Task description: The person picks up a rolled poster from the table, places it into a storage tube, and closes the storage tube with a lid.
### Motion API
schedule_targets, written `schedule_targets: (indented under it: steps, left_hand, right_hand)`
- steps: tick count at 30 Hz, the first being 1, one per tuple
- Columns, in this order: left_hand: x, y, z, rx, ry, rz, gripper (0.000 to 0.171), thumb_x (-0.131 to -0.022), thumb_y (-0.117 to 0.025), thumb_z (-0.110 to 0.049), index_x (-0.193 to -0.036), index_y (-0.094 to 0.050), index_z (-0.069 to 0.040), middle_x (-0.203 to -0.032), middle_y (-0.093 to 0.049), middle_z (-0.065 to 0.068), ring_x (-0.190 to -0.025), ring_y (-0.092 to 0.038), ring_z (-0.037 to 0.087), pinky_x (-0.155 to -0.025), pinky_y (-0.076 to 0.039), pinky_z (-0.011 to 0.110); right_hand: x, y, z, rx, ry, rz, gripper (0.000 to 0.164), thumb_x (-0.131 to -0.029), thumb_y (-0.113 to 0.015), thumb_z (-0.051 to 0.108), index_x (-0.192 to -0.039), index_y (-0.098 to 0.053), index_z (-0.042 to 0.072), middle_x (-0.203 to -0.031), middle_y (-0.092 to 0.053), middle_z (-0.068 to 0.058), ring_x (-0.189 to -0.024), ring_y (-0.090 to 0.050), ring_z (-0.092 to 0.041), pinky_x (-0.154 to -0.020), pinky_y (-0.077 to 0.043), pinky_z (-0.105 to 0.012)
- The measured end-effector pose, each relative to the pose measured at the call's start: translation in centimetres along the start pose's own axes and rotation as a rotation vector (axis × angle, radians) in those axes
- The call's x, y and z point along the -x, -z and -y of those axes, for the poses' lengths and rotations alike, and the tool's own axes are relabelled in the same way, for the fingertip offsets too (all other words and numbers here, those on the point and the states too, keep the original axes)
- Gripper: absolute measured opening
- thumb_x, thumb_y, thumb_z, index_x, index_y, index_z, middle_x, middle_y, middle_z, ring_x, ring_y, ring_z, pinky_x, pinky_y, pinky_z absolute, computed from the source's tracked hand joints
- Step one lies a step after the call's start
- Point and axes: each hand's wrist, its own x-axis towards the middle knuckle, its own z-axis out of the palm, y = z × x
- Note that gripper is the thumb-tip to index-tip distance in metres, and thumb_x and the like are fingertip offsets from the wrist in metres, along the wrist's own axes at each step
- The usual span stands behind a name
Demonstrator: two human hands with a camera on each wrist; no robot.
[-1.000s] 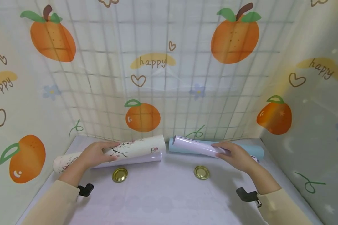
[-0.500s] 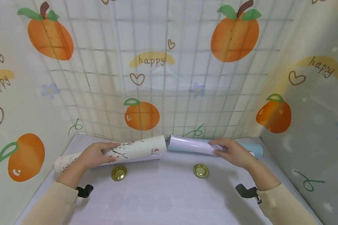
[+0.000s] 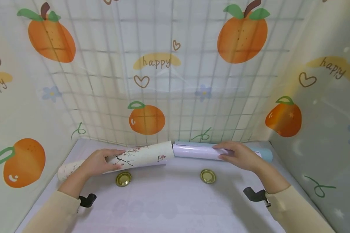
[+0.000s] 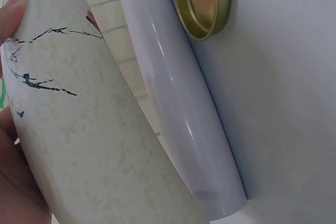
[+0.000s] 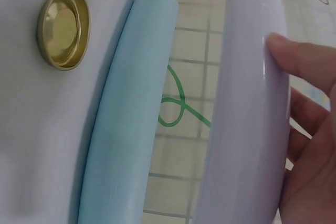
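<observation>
My left hand (image 3: 100, 161) grips a cream wallpaper roll (image 3: 143, 153) printed with dark branches and pink blossoms, thumb on the near side. In the left wrist view this roll hangs over a glossy pale lilac roll (image 4: 178, 103) lying on the table. Thumb and fingers of my right hand (image 3: 239, 157) hold another glossy lilac roll (image 3: 192, 151). Below it lies a light blue roll (image 5: 126, 108), mostly covered in the head view. The inner ends of the two held rolls come close together near the middle.
Two round gold lids, a left lid (image 3: 123, 179) and a right lid (image 3: 208, 176), lie in front of the rolls on the pale table (image 3: 163, 207). Behind stands a grid panel covered by an orange-print curtain (image 3: 151, 94), which also hangs at both sides.
The lilac roll in my right hand has shifted left and levelled out, its inner end meeting the blossom roll's end in view and covering more of the blue roll. My left hand barely moves.
</observation>
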Motion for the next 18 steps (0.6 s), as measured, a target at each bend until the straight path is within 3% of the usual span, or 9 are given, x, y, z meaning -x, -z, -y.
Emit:
schedule_targets:
  steps: [11, 18]
  left_hand:
    - [0.2, -0.8, -0.2, 0.041, -0.019, 0.012, 0.064, -0.077, -0.086, -0.043, -0.134, -0.066, -0.022, -0.135, -0.064, 0.004, -0.131, -0.052, 0.035, -0.108, -0.040, 0.056]
    - [0.5, -1.1, -0.2, 0.071, 0.008, -0.003, 0.062, -0.076, -0.085, -0.048, -0.133, -0.067, -0.030, -0.135, -0.064, 0.001, -0.130, -0.053, 0.031, -0.105, -0.044, 0.054]
  right_hand:
    - [-0.6, 0.4, 0.7, -0.036, -0.023, 0.046, 0.034, -0.089, -0.077, 0.014, -0.122, -0.072, 0.018, -0.122, -0.070, -0.001, -0.117, -0.063, -0.029, -0.099, -0.050, -0.051]
    - [-0.8, 0.4, 0.7, -0.056, -0.028, 0.052, 0.034, -0.089, -0.077, 0.015, -0.122, -0.072, 0.019, -0.123, -0.070, -0.001, -0.118, -0.063, -0.027, -0.100, -0.050, -0.049]
